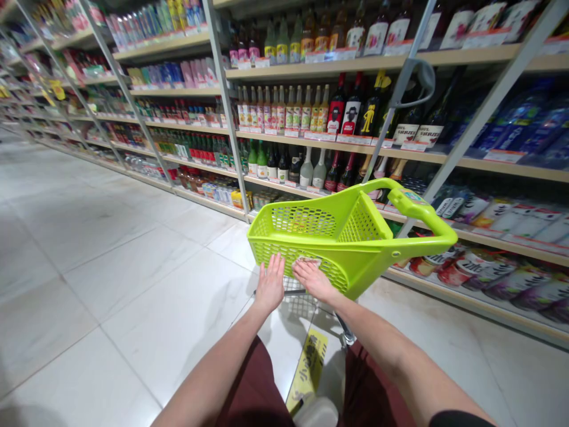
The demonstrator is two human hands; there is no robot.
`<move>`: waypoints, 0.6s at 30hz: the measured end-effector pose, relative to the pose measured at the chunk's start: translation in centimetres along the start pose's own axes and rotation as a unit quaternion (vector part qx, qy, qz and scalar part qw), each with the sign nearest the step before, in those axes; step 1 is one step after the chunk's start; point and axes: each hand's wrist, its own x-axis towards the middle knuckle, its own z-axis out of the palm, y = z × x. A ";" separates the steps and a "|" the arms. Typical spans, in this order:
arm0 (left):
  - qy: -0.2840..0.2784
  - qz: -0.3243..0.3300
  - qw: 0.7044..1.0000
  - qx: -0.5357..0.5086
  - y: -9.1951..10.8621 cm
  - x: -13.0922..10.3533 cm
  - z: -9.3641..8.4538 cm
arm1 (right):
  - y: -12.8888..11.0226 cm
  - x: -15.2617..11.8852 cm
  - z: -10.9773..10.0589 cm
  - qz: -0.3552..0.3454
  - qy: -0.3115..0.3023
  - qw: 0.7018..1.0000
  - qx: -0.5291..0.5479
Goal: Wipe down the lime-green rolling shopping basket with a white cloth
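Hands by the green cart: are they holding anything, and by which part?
The right hand holds a pale cloth or tissue, its lower part under the fingers, against the cart; the left hand shows nothing held.

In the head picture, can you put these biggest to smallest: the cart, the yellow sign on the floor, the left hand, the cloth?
1. Cart
2. Yellow sign and left hand: too alike to rank
3. Cloth, going by the part that shows
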 end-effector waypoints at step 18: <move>-0.009 -0.074 0.997 0.012 -5.4 -1.4 0.7 | -3.3 6.6 2.6 -0.050 0.001 0.999 0.017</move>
